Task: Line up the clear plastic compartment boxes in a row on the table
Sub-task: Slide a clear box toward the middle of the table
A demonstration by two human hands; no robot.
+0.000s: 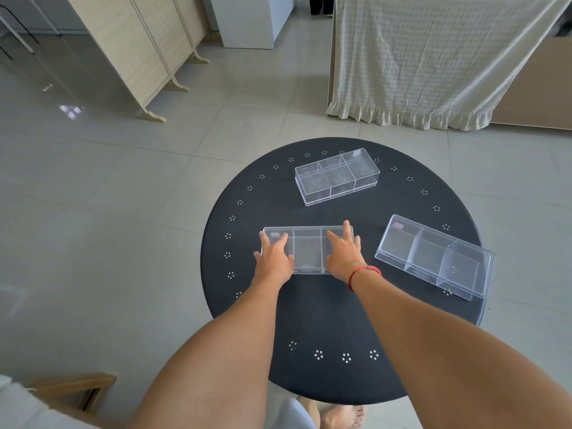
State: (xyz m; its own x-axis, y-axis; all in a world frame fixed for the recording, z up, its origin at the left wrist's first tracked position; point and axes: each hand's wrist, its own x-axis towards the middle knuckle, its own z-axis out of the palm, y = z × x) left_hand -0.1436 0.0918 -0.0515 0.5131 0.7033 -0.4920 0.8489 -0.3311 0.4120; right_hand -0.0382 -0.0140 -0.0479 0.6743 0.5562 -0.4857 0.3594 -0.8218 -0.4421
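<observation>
Both hands (309,255) press, apparently, on near box (308,249).

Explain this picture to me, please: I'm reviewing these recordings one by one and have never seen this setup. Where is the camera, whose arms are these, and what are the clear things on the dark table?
There is no machine here. The single picture comes from a wide-angle camera worn on a person's head, looking forward and down, so the two bare arms reaching in from the bottom are that person's own.

The surface is a round black table with small white dot patterns near its rim. On it lie three clear plastic boxes, each split into three compartments. The near box lies level across the view. The left hand and right hand rest flat on its two ends, fingers spread, more a pressing hold than a closed grip. The far box and the right box sit apart at different angles, untouched, so the row is not formed yet.

The right wrist wears a red cord.
</observation>
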